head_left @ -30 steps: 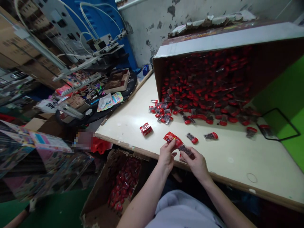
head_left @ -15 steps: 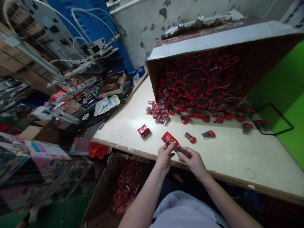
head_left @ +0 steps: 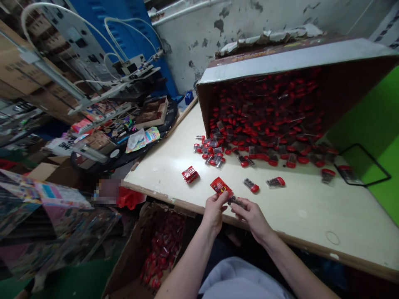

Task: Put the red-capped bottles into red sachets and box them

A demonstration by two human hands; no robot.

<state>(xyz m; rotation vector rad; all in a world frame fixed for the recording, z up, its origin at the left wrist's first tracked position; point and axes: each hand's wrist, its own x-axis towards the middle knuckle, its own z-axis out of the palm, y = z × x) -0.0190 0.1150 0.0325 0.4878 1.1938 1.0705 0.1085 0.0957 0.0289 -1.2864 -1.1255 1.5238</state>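
Near the table's front edge, my left hand [head_left: 215, 211] pinches a red printed card [head_left: 220, 185] between thumb and fingers. My right hand [head_left: 252, 215] closes on a clear packet of dark round pieces [head_left: 235, 202], which meets the card's lower end. Whether the packet is inserted in the card or only touches it, I cannot tell. Just beyond my hands lie two loose packets with red tops, one pointing down-right [head_left: 251, 185] and one further right [head_left: 276, 182]. A stack of red cards [head_left: 190, 174] rests to the left.
A large cardboard box [head_left: 280, 56] lies on its side at the back, spilling many red-topped packets onto the white table [head_left: 165, 170]. Below the table's left part stands a carton [head_left: 124, 265] of red packs. A machine [head_left: 121, 79] is at left; a black wire frame [head_left: 375, 180] stands right.
The view has shifted slightly, so the scene sits a little lower. Both hands keep hold of the card and packet, with the right fingers moved slightly along the packet.
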